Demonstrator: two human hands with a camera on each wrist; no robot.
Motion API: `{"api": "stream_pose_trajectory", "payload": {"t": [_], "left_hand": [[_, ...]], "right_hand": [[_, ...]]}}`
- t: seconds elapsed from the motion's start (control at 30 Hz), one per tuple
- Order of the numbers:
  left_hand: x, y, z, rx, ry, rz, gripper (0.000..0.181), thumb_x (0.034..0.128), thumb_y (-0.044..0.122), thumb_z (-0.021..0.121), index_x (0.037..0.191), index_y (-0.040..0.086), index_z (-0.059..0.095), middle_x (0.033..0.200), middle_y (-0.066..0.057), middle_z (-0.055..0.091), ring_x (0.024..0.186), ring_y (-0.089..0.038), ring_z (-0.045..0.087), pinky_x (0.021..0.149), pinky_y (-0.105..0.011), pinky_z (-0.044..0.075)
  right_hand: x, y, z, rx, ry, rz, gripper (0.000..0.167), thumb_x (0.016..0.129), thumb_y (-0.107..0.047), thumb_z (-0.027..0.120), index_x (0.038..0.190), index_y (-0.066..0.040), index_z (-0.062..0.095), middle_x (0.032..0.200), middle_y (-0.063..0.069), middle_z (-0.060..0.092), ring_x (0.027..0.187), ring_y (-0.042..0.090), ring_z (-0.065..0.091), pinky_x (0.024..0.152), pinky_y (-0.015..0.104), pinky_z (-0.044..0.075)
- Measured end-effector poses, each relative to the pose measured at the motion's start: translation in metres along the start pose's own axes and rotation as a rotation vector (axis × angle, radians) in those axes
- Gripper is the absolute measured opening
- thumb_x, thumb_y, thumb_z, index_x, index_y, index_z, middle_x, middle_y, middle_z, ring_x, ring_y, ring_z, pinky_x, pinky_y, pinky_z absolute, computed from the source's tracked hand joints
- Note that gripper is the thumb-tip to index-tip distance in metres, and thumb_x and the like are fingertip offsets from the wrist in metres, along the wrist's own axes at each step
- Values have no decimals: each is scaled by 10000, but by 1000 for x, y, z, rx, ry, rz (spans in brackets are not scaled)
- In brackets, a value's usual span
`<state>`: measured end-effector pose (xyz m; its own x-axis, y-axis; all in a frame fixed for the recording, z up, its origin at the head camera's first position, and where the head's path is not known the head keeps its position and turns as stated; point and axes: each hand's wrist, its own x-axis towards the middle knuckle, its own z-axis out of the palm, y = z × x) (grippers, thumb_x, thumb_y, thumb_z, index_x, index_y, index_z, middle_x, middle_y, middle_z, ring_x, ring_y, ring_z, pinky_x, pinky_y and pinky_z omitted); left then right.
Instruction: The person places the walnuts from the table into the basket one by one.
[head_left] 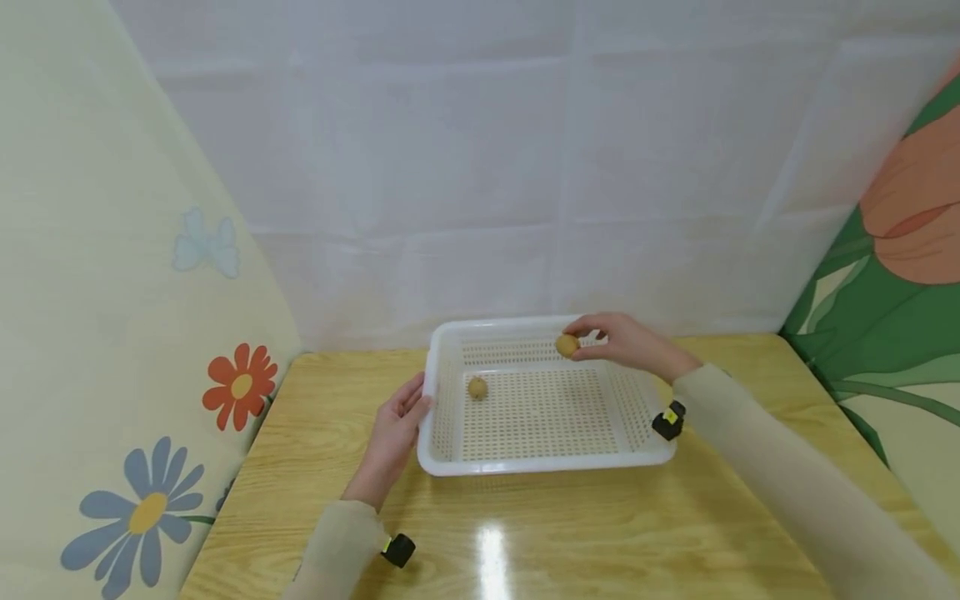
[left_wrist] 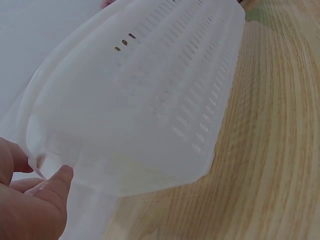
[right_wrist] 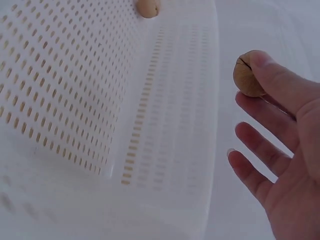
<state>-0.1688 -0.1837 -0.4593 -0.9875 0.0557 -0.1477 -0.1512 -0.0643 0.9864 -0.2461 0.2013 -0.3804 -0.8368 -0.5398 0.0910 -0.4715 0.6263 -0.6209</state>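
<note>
A white plastic basket with slotted walls and floor is in front of me. My left hand grips its left rim, thumb on the outer wall, as the left wrist view shows with the hand at the basket's end. Above the far rim, my right hand pinches a walnut between thumb and index finger. The right wrist view shows a dark crack in that walnut; the other fingers are spread. A second walnut lies on the basket's floor, toward the left.
A light wooden table lies under the basket. White cloth hangs close behind it. Flower-printed panels flank the table on the left and right. A black wrist camera sits near the basket's right rim.
</note>
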Motion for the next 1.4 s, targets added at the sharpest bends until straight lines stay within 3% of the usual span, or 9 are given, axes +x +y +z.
{"api": "stream_pose_trajectory", "payload": {"t": [0.27, 0.57, 0.9, 1.17, 1.4], "left_hand": [[-4, 1, -1, -10, 2, 11, 545, 1095, 60, 502, 1609, 5, 327, 1625, -195, 404, 1475, -333, 421, 1118, -359, 472], [-9, -1, -1, -8, 9, 28, 526, 1091, 41, 496, 1589, -30, 343, 1605, -230, 414, 1466, -366, 426, 1108, -362, 480], [-9, -3, 3, 4, 8, 34, 529, 1083, 27, 509, 1584, -37, 351, 1599, -243, 416, 1479, -367, 406, 1145, -396, 440], [-9, -5, 5, 2, 14, 9, 530, 1083, 48, 522, 1590, 4, 372, 1605, -197, 435, 1470, -330, 431, 1138, -388, 452], [-9, -4, 5, 3, 16, 27, 535, 1080, 43, 520, 1585, -24, 358, 1600, -225, 425, 1470, -353, 426, 1140, -388, 457]], "right_hand": [[31, -10, 29, 47, -87, -53, 396, 932, -218, 800, 1272, -31, 717, 1221, 102, 740, 1170, 350, 652, 1031, 595, 517], [62, -7, 74, 51, -172, -100, 351, 944, -170, 781, 1254, -21, 716, 1230, 105, 735, 1190, 308, 655, 1090, 561, 503], [76, -5, 116, -18, -241, -3, 333, 905, -147, 811, 1223, -79, 737, 1187, 46, 748, 1147, 236, 668, 1062, 428, 537], [75, -7, 121, -21, -235, 0, 344, 880, -191, 840, 1183, -60, 742, 1140, 56, 757, 1084, 228, 681, 1010, 425, 556], [70, -3, 108, 14, -237, 21, 408, 941, -187, 781, 1308, -33, 691, 1222, 84, 723, 1164, 272, 652, 1037, 434, 548]]}}
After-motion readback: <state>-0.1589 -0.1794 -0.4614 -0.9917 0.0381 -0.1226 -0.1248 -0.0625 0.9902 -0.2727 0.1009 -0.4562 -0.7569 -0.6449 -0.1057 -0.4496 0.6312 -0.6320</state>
